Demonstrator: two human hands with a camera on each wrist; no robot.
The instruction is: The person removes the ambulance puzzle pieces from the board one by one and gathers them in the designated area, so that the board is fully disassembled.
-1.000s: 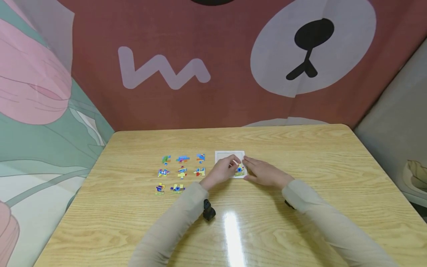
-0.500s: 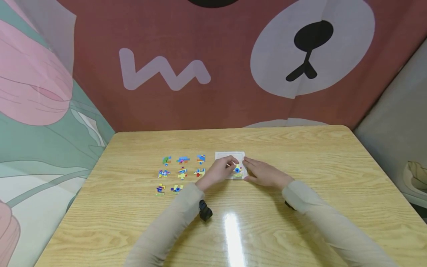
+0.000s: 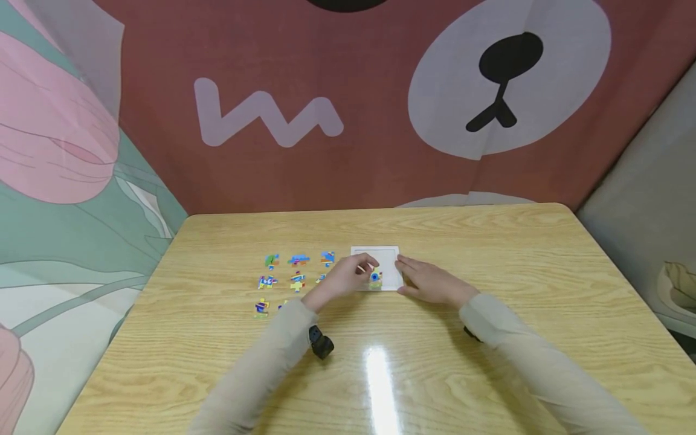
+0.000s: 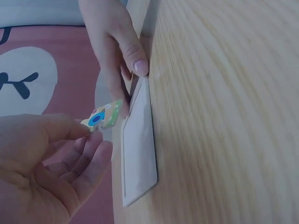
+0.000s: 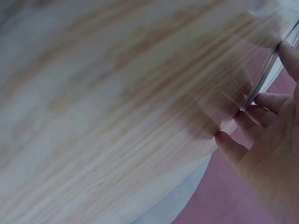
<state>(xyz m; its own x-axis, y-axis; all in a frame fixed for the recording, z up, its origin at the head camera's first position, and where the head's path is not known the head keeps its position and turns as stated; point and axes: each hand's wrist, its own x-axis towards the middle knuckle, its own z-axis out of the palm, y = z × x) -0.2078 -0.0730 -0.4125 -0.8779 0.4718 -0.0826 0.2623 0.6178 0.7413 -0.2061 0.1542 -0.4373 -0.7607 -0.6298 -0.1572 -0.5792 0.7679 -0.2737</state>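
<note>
In the head view my left hand [image 3: 348,275] is over the left part of a white puzzle tray [image 3: 390,272]. Between thumb and fingers it pinches a jigsaw piece [image 4: 97,119] with a blue round spot and a green edge, held tilted above the tray in the left wrist view. My right hand [image 3: 429,281] lies at the tray's right side, fingers extended. The right wrist view has its fingertips [image 5: 222,135] down on the tabletop and along the tray's edge. The tray's inside shows bare white where my left hand does not cover it.
Several colourful jigsaw pieces [image 3: 298,260] lie in loose rows on the wooden table [image 3: 516,254] left of the tray. My left sleeve [image 3: 272,356] and wrist camera [image 3: 321,343] cover part of the nearest row. A printed cloth [image 3: 375,163] hangs behind the table.
My left hand has shifted left across the tray, carrying the jigsaw piece away from the right side. More bare tray shows; the right hand stays in place.
</note>
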